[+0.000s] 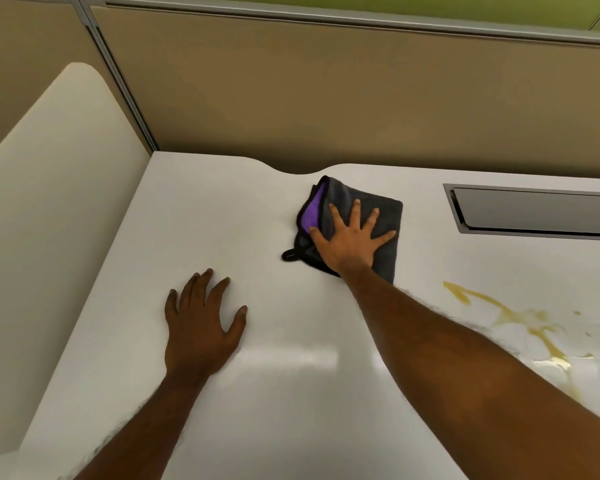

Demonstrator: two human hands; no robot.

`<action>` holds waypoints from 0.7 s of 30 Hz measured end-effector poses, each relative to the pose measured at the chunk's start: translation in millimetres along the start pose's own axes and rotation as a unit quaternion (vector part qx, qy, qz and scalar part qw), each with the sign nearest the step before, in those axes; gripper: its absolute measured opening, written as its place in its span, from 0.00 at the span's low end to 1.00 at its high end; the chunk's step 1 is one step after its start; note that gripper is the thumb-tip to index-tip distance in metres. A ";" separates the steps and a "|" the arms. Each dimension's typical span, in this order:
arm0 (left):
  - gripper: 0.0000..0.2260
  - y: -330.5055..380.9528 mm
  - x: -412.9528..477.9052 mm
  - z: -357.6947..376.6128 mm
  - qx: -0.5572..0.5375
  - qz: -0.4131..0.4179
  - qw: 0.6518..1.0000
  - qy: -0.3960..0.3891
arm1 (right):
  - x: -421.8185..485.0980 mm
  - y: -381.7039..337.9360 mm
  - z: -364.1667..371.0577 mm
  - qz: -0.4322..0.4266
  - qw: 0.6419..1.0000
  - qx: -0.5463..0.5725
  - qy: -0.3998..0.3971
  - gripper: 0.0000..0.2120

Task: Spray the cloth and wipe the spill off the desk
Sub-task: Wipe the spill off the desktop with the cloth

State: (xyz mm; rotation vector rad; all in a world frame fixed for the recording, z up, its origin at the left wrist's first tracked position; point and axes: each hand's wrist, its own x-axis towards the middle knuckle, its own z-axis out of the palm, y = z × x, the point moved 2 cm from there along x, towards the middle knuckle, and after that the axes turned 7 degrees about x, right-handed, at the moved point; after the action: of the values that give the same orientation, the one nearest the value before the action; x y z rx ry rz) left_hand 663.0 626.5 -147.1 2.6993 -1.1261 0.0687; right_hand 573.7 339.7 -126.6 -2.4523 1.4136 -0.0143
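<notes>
My right hand [352, 237] lies flat on the folded grey-and-purple cloth [343, 190], fingers spread wide and straight, pressing it to the desk [291, 410] rather than gripping it. My left hand [201, 323] rests open on bare desk, well to the left of the cloth and nearer me, holding nothing.

The yellow spill [537, 330] is to the right of the cloth and nearer me, apart from it, so I judge the wiping proper has not reached it. To do this well I would keep the palm flat and the pressure even, slide the cloth right and toward me over the streaks, and draw the liquid inward rather than smearing it outward. The left hand can brace. I see no spray bottle, so I cannot tell whether the cloth is damp.

A grey recessed panel [534, 211] sits right of the cloth. I can read no brand, label or writing anywhere.
</notes>
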 end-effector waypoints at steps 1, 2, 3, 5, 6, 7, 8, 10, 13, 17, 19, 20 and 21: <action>0.27 -1.0 0.5 -0.1 0.000 0.000 1.000 0.000 | -7.4 -11.1 6.3 -0.032 0.999 -0.005 -0.010 0.38; 0.28 -1.7 0.7 -0.4 0.000 0.000 1.000 -0.001 | -15.7 -20.9 12.8 -0.076 0.997 -0.012 -0.021 0.39; 0.28 -2.1 0.7 -0.9 -0.001 -0.001 1.000 -0.001 | -24.0 -27.3 18.5 -0.124 0.992 -0.022 -0.032 0.39; 0.28 -2.1 1.0 -2.0 -0.001 -0.002 1.000 -0.001 | -29.3 -24.2 17.8 -0.179 0.983 -0.030 -0.040 0.37; 0.29 -2.0 1.1 -2.2 -0.002 -0.003 1.000 0.000 | -25.2 -14.9 11.6 -0.175 0.984 -0.025 -0.036 0.37; 0.29 -1.9 1.2 -2.6 -0.003 -0.004 1.000 0.001 | -18.9 -1.9 4.4 -0.153 0.988 -0.015 -0.025 0.36; 0.29 -1.4 1.3 -2.9 -0.004 -0.004 1.000 0.001 | -12.0 14.2 -3.1 -0.115 0.993 -0.005 -0.012 0.36; 0.29 0.5 1.7 -3.6 -0.004 -0.003 1.000 0.001 | 2.0 48.6 -17.5 -0.021 1.000 0.015 0.013 0.36; 0.29 3.3 1.5 -5.4 -0.001 -0.001 1.000 0.000 | 18.3 75.2 -30.0 0.069 0.997 0.030 0.027 0.38; 0.29 4.0 0.5 -6.3 0.003 -0.002 1.000 -0.011 | 33.0 59.0 -29.1 0.098 0.995 0.019 0.008 0.40; 0.29 4.4 0.7 -7.0 0.003 -0.003 1.000 -0.013 | 39.1 41.4 -23.7 0.089 0.996 0.018 0.002 0.40; 0.29 4.7 1.0 -7.4 -0.001 -0.004 1.000 -0.013 | 40.7 29.5 -19.7 0.077 0.997 0.015 -0.003 0.40; 0.29 4.7 0.7 -8.0 -0.010 -0.005 1.000 -0.011 | 40.5 14.9 -14.6 0.058 0.998 0.013 -0.008 0.40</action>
State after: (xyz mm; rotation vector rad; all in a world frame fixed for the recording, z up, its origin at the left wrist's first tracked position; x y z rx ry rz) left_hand 660.4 624.5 -138.4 2.6941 -1.1124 0.0265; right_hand 579.6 294.7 -122.6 -2.3398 1.5375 0.0126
